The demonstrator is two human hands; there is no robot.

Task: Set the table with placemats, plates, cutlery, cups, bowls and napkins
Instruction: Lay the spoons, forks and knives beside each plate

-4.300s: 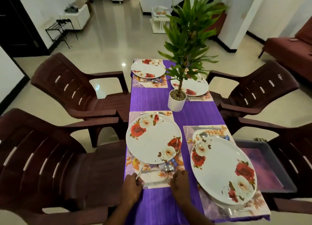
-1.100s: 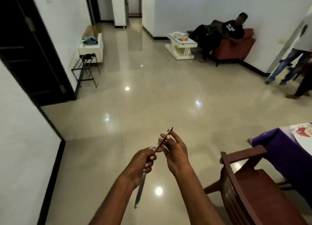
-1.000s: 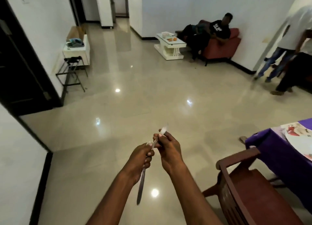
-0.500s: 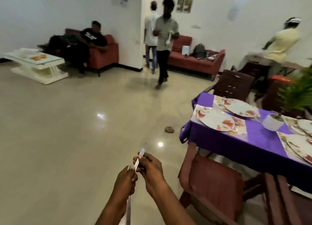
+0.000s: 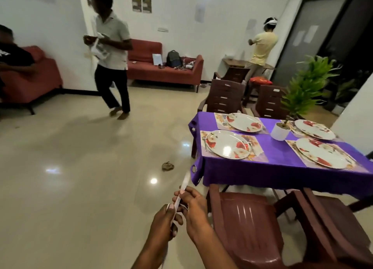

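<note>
1. Up and to the right of both hands: table under a purple cloth, carrying four floral plates, each on its own placemat; nearest plate on the nearest placemat.
2. Beyond that plate, a second plate; farther right, two more and.
3. Cutlery lying beside the nearest plate, too small to name piece by piece.
4. Between the plate pairs, a white pot holding a green plant, upright.
5. Left hand, low in view: fingers curled round the lower part of a knife, with a second utensil handle apparently hanging below the fist, blurred.
6. Right hand, just beside and touching the left: fingers and thumb pinched on the same knife higher up, its pale tip pointing up and slightly right, clear above both hands.
7. Knife held in the air over the floor, well short of the table.
8. Directly right of the hands, a brown plastic chair, seat toward the table; a second brown chair beside it.
9. Far left and ahead of the hands, a walking person carrying something white; behind, a red sofa.
</note>
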